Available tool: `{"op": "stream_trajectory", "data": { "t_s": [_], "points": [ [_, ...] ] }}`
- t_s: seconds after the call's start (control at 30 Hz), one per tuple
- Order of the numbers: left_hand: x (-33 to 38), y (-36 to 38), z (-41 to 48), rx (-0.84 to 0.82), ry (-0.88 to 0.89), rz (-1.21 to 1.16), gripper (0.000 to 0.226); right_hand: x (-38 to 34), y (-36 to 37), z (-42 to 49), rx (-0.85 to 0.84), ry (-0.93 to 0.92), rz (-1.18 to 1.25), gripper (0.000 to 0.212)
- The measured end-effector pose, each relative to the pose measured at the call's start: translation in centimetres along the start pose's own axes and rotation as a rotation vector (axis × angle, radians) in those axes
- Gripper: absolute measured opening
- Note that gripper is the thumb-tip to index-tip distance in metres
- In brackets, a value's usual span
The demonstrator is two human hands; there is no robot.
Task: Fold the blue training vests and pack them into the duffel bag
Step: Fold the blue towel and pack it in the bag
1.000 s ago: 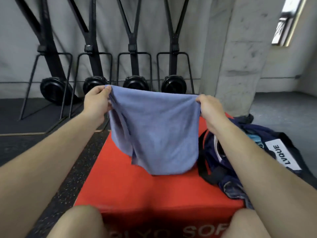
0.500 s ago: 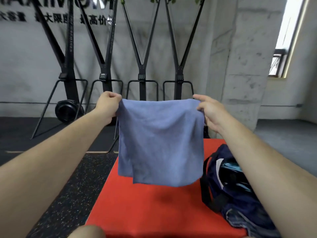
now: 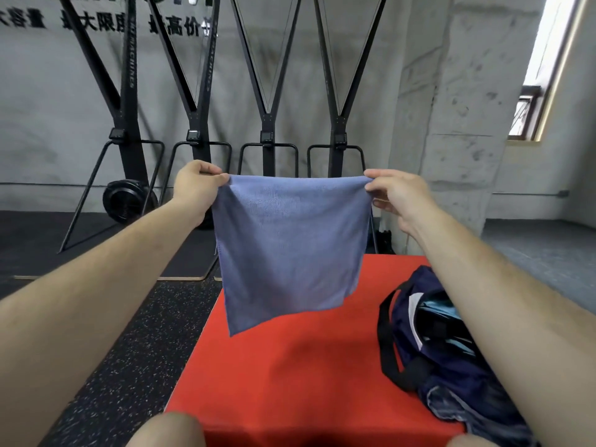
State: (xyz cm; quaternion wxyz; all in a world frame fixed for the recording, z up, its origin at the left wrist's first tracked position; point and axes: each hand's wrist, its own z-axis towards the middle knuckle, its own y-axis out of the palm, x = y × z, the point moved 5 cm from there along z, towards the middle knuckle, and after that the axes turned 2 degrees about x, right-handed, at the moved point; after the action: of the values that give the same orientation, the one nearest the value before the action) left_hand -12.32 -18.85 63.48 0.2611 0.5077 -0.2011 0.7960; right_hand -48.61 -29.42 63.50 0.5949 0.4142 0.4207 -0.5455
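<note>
While our bare knees (image 3: 167, 430) sit at the near edge of the red padded box (image 3: 290, 382), we see the navy duffel bag (image 3: 451, 379) lying on the box's right side. Its mouth is open, a black strap loops along its left side, and our right forearm hides part of it. Above the far half of the box, clear of the red top, hangs the blue training vest (image 3: 290, 253), a rough square whose lower left corner droops lowest. Our hands are apart, each clamped on one top corner. The left hand (image 3: 193, 188) pinches the left corner between thumb and curled fingers, and the right hand (image 3: 396, 195) pinches the right corner with thumb and forefinger. The top edge runs taut and level between them. Beyond, four black machines (image 3: 267, 124) stand against a grey wall (image 3: 48, 108), a concrete pillar (image 3: 451, 124) rises at the right, and a window (image 3: 548, 59) glows past it
</note>
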Motion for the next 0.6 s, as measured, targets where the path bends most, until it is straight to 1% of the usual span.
{"op": "stream_trajectory", "data": {
  "t_s": [0.07, 0.13, 0.2, 0.27, 0.3, 0.4, 0.5, 0.6],
  "points": [
    [0.1, 0.0, -0.1, -0.005, 0.005, -0.001, 0.007, -0.3, 0.0, 0.1, -0.001, -0.022, 0.011, 0.028],
    [0.2, -0.1, 0.1, -0.040, -0.008, -0.008, 0.017, -0.5, 0.0, 0.2, -0.001, -0.039, 0.014, 0.028],
    [0.4, -0.2, 0.1, -0.116, -0.034, -0.047, 0.033, -0.7, -0.2, 0.3, -0.014, -0.057, -0.030, 0.030],
    [0.7, -0.4, -0.3, -0.181, -0.004, -0.039, 0.043, -0.7, -0.5, 0.4, -0.032, -0.080, -0.109, 0.033],
    [0.9, -0.5, -0.5, -0.186, 0.035, 0.010, 0.043, -0.7, -0.7, 0.4, -0.035, -0.102, -0.167, 0.032],
    [1.6, -1.1, -1.0, -0.122, 0.189, 0.194, 0.029, -1.1, -1.0, 0.3, -0.020, -0.179, -0.355, 0.012],
    [1.7, -1.0, -1.0, -0.103, 0.296, 0.346, 0.013, -1.1, -1.1, 0.7, 0.011, -0.215, -0.449, 0.018],
    [1.0, -0.3, -0.3, -0.115, 0.340, 0.488, 0.017, 0.1, -1.0, 1.7, 0.019, -0.149, -0.420, 0.014]
  ]
}}
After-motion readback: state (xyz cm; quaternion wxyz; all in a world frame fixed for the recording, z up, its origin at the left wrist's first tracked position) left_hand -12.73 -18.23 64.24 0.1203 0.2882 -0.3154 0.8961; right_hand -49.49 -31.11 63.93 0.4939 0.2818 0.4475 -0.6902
